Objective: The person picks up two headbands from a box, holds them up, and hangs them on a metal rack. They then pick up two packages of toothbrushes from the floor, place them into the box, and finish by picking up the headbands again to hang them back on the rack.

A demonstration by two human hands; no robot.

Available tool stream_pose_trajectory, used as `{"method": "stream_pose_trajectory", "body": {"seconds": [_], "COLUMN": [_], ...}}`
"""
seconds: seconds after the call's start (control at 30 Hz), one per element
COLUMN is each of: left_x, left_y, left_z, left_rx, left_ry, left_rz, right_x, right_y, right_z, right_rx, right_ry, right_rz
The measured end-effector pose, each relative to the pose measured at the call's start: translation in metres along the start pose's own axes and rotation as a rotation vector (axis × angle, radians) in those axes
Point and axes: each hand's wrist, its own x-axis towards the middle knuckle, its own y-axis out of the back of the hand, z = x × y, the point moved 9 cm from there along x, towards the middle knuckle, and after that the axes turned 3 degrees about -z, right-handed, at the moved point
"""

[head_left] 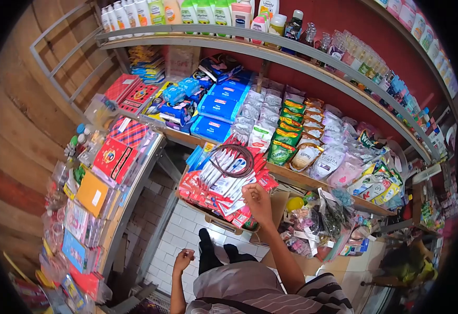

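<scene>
The carton [233, 226] is set beside the front edge of the display counter [286, 172]. Red and white packets [224, 187] are heaped in it, a dark coiled ring [251, 161] lying on top. Step, as judged: handling at the heap; for a pick, clear fingertip placement is called for. Right hand [258, 201]: raised at the carton's right edge, fingers half-curled. Left hand [183, 260]: held low, fingers bent inward. Grasp cannot be told for either.

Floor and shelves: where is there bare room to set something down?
Bare tiles show between the notebook table and the packet-filled box, left of the feet. The table, the box top and the lower shelf of pouches are crowded.
</scene>
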Motion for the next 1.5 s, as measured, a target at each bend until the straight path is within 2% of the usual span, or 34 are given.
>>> {"method": "stream_pose_trajectory", "body": {"seconds": [0.07, 0.2, 0.23, 0.33, 0.47, 0.6, 0.8, 1.13, 1.3, 1.43, 1.5], "left_x": [0.020, 0.048, 0.054, 0.072, 0.091, 0.092, 0.082, 0.078, 0.074, 0.070, 0.070], "left_y": [0.009, 0.028, 0.031, 0.047, 0.056, 0.058, 0.046, 0.019, 0.014, 0.012, 0.010], "left_z": [0.045, 0.131, 0.152, 0.196, 0.245, 0.289, 0.334, 0.366, 0.375, 0.390, 0.399], "left_rx": [0.025, 0.116, 0.026, 0.060, 0.061, 0.080, -0.059, -0.074, -0.124, -0.104, -0.004], "left_ry": [-0.099, -0.160, -0.235, -0.243, -0.315, -0.329, -0.351, -0.398, -0.396, -0.475, -0.536], "left_rz": [-0.041, -0.164, -0.206, -0.244, -0.331, -0.351, -0.352, -0.335, -0.329, -0.228, -0.142], "right_x": [0.009, 0.023, 0.027, 0.031, 0.031, 0.035, 0.042, 0.047, 0.052, 0.052, 0.051], "right_y": [-0.006, -0.019, -0.022, -0.034, -0.046, -0.047, -0.047, -0.034, -0.036, -0.040, -0.040], "right_z": [-0.018, -0.044, -0.042, -0.048, -0.056, -0.051, -0.050, -0.065, -0.059, -0.051, -0.052], "right_rx": [-0.153, -0.375, -0.435, -0.573, -0.733, -0.753, -0.726, -0.555, -0.626, -0.598, -0.582], "right_ry": [0.089, 0.206, 0.206, 0.272, 0.228, 0.213, 0.259, 0.260, 0.298, 0.235, 0.298], "right_rz": [0.076, 0.209, 0.196, 0.232, 0.228, 0.231, 0.156, 0.104, 0.033, 0.003, 0.005]}}
